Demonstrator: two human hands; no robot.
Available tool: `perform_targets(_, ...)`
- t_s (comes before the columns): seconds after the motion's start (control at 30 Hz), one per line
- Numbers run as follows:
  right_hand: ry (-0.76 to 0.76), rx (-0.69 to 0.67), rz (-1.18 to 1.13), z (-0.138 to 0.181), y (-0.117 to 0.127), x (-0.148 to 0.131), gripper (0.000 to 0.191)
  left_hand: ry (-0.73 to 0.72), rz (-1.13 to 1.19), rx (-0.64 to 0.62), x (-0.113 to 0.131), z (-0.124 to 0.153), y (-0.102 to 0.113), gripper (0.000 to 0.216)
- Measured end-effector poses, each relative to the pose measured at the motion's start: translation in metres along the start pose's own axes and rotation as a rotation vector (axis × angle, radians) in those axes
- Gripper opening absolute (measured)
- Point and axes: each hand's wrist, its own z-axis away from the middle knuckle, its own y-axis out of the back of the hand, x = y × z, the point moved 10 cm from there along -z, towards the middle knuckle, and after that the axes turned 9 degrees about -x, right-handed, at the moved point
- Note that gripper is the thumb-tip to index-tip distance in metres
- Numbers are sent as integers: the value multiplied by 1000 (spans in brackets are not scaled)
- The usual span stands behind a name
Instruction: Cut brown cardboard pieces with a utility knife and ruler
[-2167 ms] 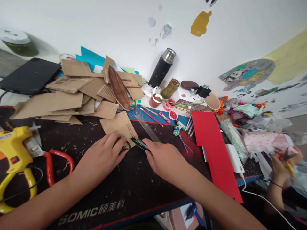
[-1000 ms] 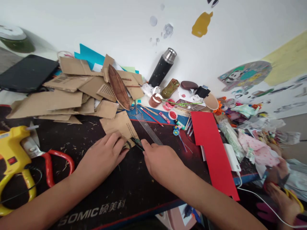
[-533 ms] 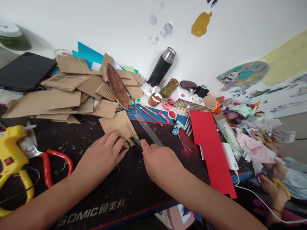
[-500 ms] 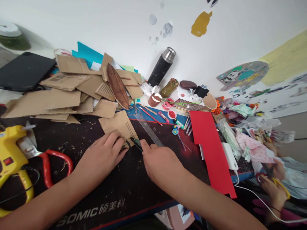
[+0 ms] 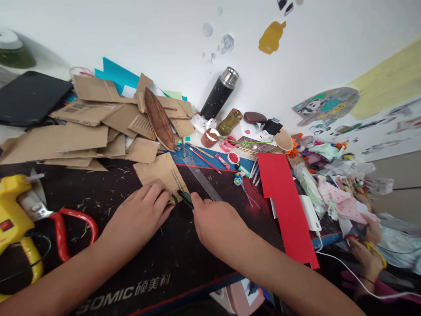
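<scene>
Head camera: I see the right hand point(image 5: 219, 226) gripping a cutter point(image 5: 186, 198) against the card point(image 5: 161, 170), left of the ruler point(image 5: 204, 181). The left hand point(image 5: 140, 211) covers the card's near edge; I can't tell whether it grips.

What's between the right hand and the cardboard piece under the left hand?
A slim dark tool bridges the right hand and the cardboard piece in the head view.
</scene>
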Motion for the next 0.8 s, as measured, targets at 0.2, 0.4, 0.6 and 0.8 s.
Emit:
perform_targets(0.2,-9,-33,31,-4,1,-7,64,-11,-8,15,2,-1,2,26)
perform_targets(0.4,2,-10,4,-5,-1,-1,58,-18,67,28,1,2,5,28)
perform_targets(0.6,5,-2,-40,-1,0,10,52,-20,92,20,0,3,5,30)
perform_targets(0.8,24,3,-12,-4,6,6,55,-33,51,-7,0,2,3,31)
